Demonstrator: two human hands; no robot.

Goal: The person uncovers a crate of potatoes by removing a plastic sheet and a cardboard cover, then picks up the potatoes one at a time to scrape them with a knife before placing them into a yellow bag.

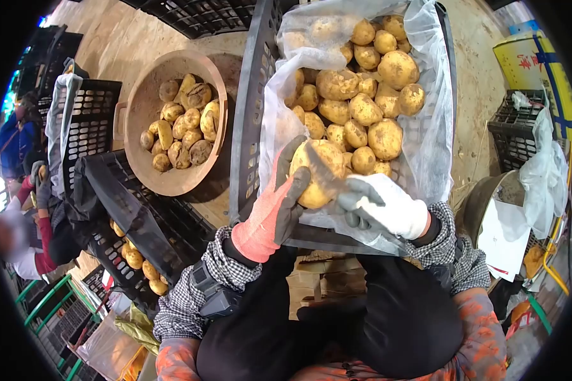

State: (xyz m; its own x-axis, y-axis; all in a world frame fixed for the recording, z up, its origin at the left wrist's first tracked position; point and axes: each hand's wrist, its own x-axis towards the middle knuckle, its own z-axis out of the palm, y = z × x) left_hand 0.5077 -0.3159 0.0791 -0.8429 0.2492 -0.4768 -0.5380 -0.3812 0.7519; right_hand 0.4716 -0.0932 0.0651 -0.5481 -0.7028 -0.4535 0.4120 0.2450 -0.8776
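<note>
My left hand (274,206), in a pink and grey glove, is closed around a large yellow potato (316,193) over the near end of a lined crate. My right hand (382,204), in a white glove with grey fingers, is closed on a knife (322,168). Its dark blade is blurred and lies across the potato's face; most of the handle is hidden by the fingers. Beneath and beyond both hands, a heap of potatoes (353,108) fills the crate (246,120), which has a thin white liner (435,127).
To the left, a brown basin (133,146) holds several potatoes, some with dark patches. Black crates (95,120) stand farther left, one containing potatoes (133,257). Another person (28,235) is at the far left. On the right are a metal pot (480,203) and white paper (501,241).
</note>
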